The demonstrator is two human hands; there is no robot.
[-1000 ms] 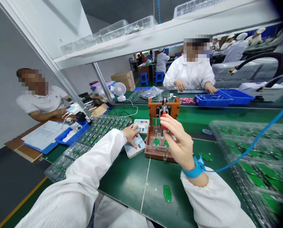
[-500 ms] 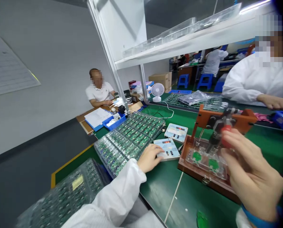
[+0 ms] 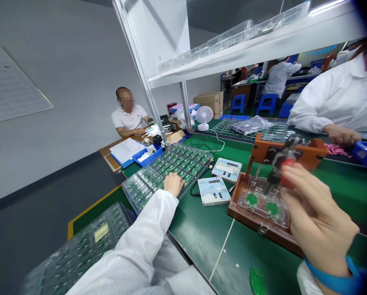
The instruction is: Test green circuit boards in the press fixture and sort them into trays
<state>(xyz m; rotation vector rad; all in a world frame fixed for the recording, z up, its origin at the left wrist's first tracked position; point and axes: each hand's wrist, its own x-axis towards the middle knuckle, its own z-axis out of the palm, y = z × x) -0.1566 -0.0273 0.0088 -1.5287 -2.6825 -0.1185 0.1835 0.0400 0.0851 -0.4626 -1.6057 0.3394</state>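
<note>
My right hand (image 3: 321,217) grips the red handle (image 3: 287,174) of a toggle clamp, fingers closed round it. The clamp sits on an orange frame (image 3: 263,148) over a brown wooden test fixture (image 3: 257,225). Two small green circuit boards, one on the left (image 3: 251,199) and one on the right (image 3: 272,209), lie in the fixture's clear plate. My left hand (image 3: 173,184) rests over a clear compartment tray (image 3: 142,186) filled with green boards; its fingers bend down and their tips are hidden. Between my hands lie two display boxes, one nearer (image 3: 214,196) and one farther (image 3: 228,172), their screens dark.
Another tray stack (image 3: 78,250) stands lower left. A green piece (image 3: 257,280) lies at the table's front. Behind are a white fan (image 3: 204,116), a blue bin (image 3: 148,157) and a shelf (image 3: 232,57). One person sits at left; a co-worker's hand (image 3: 343,134) is across the table.
My left hand has moved left from the nearer display box to the tray. Both lit red readouts have gone dark. My right hand stays on the clamp handle.
</note>
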